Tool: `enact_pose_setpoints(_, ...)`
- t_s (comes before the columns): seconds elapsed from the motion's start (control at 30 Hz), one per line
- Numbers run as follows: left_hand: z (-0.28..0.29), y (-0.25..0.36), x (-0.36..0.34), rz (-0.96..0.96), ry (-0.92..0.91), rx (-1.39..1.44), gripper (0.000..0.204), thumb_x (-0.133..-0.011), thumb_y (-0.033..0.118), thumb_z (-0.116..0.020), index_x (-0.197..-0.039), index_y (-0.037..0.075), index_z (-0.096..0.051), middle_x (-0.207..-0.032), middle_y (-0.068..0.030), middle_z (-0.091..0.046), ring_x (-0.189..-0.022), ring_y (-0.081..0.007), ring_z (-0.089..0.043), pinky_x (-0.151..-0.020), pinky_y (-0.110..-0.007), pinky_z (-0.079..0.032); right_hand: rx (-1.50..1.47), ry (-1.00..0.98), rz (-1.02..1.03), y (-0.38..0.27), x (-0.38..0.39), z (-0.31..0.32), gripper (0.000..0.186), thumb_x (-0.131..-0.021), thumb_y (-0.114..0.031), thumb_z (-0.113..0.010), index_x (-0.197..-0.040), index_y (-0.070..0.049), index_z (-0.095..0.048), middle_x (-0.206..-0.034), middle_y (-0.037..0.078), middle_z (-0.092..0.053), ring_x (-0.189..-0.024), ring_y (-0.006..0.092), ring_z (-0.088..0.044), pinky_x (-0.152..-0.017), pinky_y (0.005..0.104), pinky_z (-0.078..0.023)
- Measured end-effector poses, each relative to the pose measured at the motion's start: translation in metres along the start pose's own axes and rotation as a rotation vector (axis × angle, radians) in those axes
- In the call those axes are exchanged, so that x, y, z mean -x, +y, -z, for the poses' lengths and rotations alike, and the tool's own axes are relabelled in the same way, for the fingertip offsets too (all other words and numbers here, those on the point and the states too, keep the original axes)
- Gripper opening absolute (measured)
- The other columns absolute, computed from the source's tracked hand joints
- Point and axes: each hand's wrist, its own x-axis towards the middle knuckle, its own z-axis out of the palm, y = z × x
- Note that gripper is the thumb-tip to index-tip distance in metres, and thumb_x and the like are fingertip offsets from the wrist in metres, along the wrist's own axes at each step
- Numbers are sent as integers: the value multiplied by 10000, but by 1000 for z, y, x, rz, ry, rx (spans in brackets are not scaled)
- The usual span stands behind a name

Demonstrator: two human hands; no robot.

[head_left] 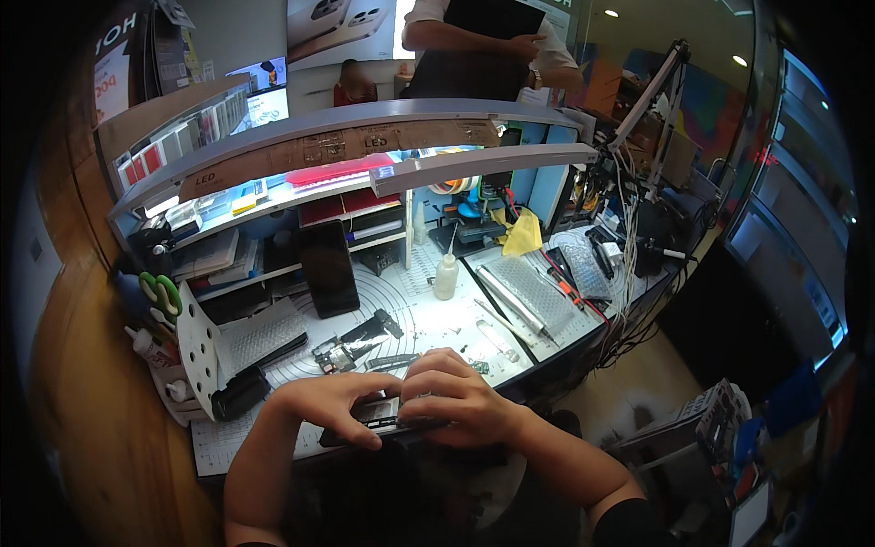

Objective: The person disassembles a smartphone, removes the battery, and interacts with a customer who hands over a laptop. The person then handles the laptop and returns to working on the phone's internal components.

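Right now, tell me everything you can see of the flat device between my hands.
The flat device looks slim and dark-edged, with a greyish upper face. It is at the near edge of the worktop, running roughly left to right. Your left hand grips one end; your right hand covers the other. Its outline and material are unclear.
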Motion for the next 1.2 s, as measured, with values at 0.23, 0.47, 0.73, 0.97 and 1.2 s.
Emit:
enact_pose_setpoints(0.23,-11,-12,2,-11,-12,-96,809,-736,360,-822,-1355,-30,-476,-1261,-141,-556,-1210,-227,-510,-1051,-331,-386,65,-30,38,-9,13,-10,331,-658,-106,-781,-967,-96,-663,-1077,59,-591,-1080,275,-570,-959,449,-455)
enact_pose_setpoints(0.47,-9,-10,0,-51,23,-53,773,-738,354,-817,-1333,-15,-490,-1246,-129,-563,-1167,-211,-521,-1009,-323,-408,10,-24,-9,-4,11,-7,355,-655,-121,-799,-983,-89,-665,-1084,60,-595,-1097,280,-571,-970,450,-453)
enact_pose_setpoints(0.73,-11,-9,1,-84,37,-73,712,-739,355,-812,-1263,-14,-503,-1120,-88,-558,-1056,-172,-521,-918,-303,-428,24,-24,16,-3,12,-10,374,-655,-125,-795,-999,-78,-655,-1082,66,-597,-1089,284,-574,-975,454,-447)
enact_pose_setpoints(0.97,-10,-6,1,-63,26,-77,692,-741,354,-808,-1239,-14,-499,-1062,-76,-546,-1012,-167,-515,-889,-302,-427,32,-32,18,-5,10,-7,380,-646,-123,-795,-998,-83,-659,-1087,65,-596,-1089,284,-570,-969,457,-446)
enact_pose_setpoints(1.2,-7,-18,0,-15,49,-24,874,-726,340,-843,-1433,14,-446,-1332,-124,-547,-1222,-210,-510,-1076,-353,-385,78,-36,-105,0,17,-4,517,-686,-236,-862,-1144,-114,-658,-1274,90,-557,-1236,317,-508,-1038,459,-407)
